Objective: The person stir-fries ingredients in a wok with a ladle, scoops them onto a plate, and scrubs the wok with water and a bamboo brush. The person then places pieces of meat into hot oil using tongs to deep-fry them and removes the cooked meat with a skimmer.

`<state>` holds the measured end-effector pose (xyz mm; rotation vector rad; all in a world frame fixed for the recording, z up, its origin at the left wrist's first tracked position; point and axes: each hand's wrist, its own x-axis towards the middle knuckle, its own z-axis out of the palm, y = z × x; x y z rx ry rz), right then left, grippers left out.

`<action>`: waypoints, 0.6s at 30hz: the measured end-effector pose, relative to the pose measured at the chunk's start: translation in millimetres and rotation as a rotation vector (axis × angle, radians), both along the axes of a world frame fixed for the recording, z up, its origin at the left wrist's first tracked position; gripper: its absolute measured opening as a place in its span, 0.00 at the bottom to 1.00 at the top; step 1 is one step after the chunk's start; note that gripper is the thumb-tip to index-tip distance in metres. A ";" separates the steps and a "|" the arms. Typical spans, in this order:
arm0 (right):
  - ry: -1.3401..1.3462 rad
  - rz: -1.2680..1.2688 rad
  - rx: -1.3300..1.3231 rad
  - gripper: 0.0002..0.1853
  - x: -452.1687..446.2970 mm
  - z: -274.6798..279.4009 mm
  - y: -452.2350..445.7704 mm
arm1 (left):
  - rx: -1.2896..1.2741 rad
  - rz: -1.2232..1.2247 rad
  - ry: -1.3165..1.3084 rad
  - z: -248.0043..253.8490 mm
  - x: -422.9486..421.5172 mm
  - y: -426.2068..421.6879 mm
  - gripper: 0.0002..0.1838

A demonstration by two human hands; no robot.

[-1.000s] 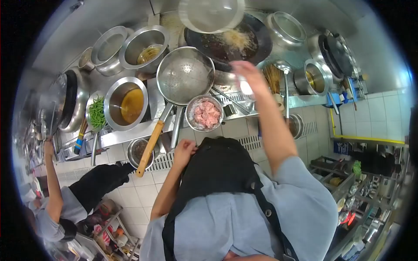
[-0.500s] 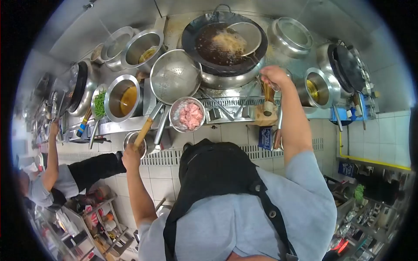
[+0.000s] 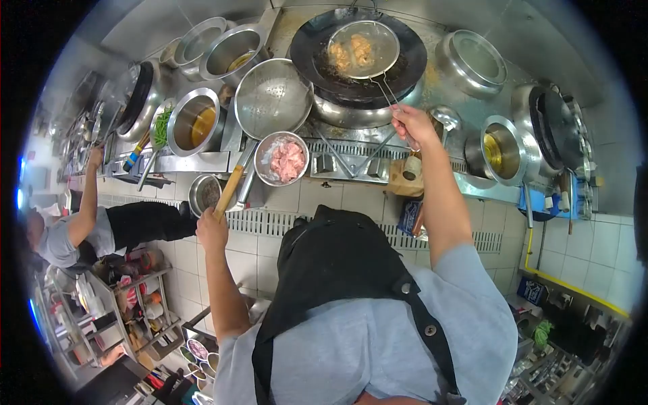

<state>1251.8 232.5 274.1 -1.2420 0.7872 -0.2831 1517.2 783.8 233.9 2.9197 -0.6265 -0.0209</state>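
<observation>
Over the wok [image 3: 413,61], a mesh skimmer [image 3: 387,55] is being held nearly level by the right hand [image 3: 413,125], whose grip is being kept closed around its wire handle. No longer is it being tilted at the wok's right side; browned pieces [image 3: 362,48] are now being carried within its rim, so they are apparently being gathered together. By the left hand [image 3: 212,231], the wooden handle [image 3: 230,192] of a perforated strainer [image 3: 273,98] is being clasped, fingers curled around it. Beside this strainer, raw meat [image 3: 287,160] is being held in a steel bowl [image 3: 262,171]. On a blue box [image 3: 409,214] below the tabletop [image 3: 371,169], pale lettering is being shown too small for reading.
</observation>
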 end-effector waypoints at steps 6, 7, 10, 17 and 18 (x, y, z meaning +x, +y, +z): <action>0.065 -0.051 -0.176 0.23 -5.4 -9.0 -2.0 | -0.420 -0.030 0.291 3.7 -76.0 -59.6 0.21; 0.093 -0.055 -0.191 0.23 -5.0 -6.3 -1.7 | -0.378 -0.103 0.361 4.5 -89.5 -71.7 0.22; 0.165 -0.112 -0.300 0.24 -6.1 -0.5 0.1 | -0.338 -0.206 0.460 -5.6 -114.1 -89.3 0.22; 0.198 -0.130 -0.456 0.25 0.2 -0.4 4.5 | -0.870 0.140 0.948 -61.1 -67.8 -85.7 0.20; 0.202 -0.151 -0.487 0.25 0.3 4.3 8.4 | -0.958 0.230 1.068 -63.8 -57.9 -93.2 0.20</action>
